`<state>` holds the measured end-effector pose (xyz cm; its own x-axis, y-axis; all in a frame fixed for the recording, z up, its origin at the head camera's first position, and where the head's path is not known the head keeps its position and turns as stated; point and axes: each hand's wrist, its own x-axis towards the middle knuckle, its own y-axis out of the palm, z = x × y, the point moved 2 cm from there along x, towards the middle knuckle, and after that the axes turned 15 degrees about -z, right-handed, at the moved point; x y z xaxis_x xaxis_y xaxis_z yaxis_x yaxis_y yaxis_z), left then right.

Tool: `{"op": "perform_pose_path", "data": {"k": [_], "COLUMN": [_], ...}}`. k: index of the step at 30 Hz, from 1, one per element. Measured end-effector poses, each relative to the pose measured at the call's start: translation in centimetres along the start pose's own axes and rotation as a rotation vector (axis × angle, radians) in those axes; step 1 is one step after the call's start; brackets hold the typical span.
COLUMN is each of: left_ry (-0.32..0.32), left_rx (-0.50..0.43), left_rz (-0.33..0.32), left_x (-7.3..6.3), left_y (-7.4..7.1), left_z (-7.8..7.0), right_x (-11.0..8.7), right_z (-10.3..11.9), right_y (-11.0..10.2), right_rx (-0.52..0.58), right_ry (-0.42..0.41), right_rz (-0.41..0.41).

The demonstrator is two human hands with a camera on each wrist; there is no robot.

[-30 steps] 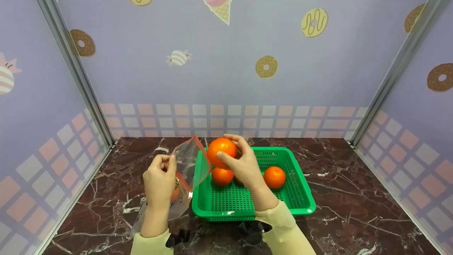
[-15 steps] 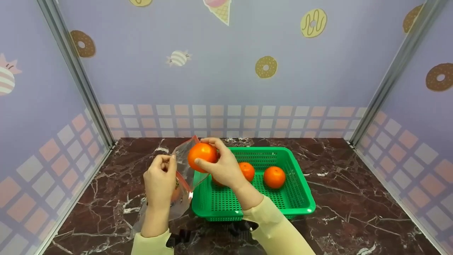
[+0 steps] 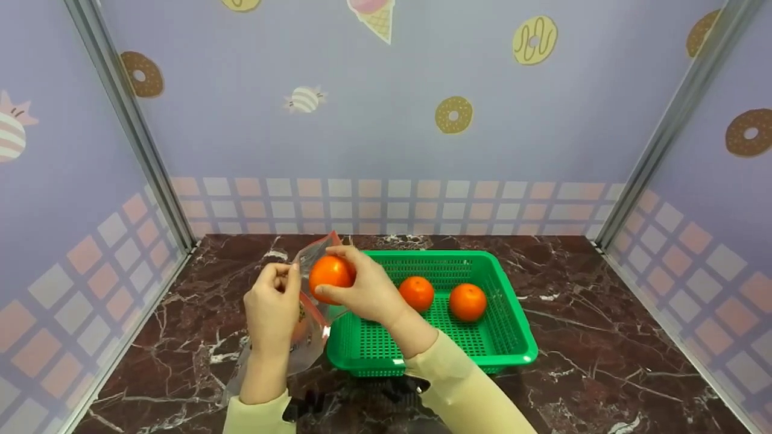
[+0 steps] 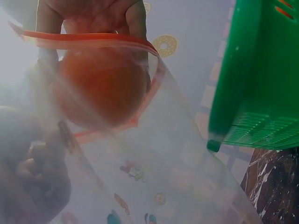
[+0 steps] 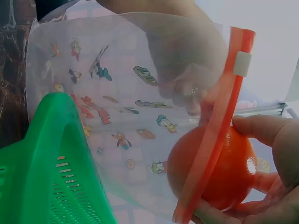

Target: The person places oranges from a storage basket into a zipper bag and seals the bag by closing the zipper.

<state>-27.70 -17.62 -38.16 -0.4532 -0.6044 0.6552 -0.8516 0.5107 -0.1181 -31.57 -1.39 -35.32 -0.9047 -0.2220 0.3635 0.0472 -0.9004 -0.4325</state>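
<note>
Holds a glossy round orange fruit [image 3: 329, 275] in the right grip [image 3: 375, 290], farther left than before, partly inside the clear red-rimmed plastic bag [image 5: 117, 107] pinched in the left grip [image 3: 271, 307].

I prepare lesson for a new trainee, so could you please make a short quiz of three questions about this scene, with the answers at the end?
1. Which hand holds the orange-coloured fruit at the mouth of the clear bag?
2. The basket in which other fruits lie is: A) white; B) blue; C) green.
3. True or false: the bag is plain, with no printed figures on it.

Key
1. The right hand; the left hand grips the bag near its mouth.
2. C.
3. False: the wrist views show coloured cartoon figures printed on it.
</note>
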Motion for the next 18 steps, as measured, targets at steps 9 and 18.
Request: {"op": "perform_pose_path", "data": {"k": [9,18], "left_ry": [-0.007,0.002], "left_rx": [-0.009,-0.004], "left_rz": [-0.004,-0.045], "left_x": [0.14,0.34], "left_y": [-0.23,-0.51], "left_z": [-0.09,-0.02], "right_x": [-0.24,-0.56], "right_z": [0.03,-0.05], "right_y": [0.66,0.86], "right_rx": [-0.041,0.038], "right_ry": [-0.005,0.001], "right_rz": [0.017,0.048]}}
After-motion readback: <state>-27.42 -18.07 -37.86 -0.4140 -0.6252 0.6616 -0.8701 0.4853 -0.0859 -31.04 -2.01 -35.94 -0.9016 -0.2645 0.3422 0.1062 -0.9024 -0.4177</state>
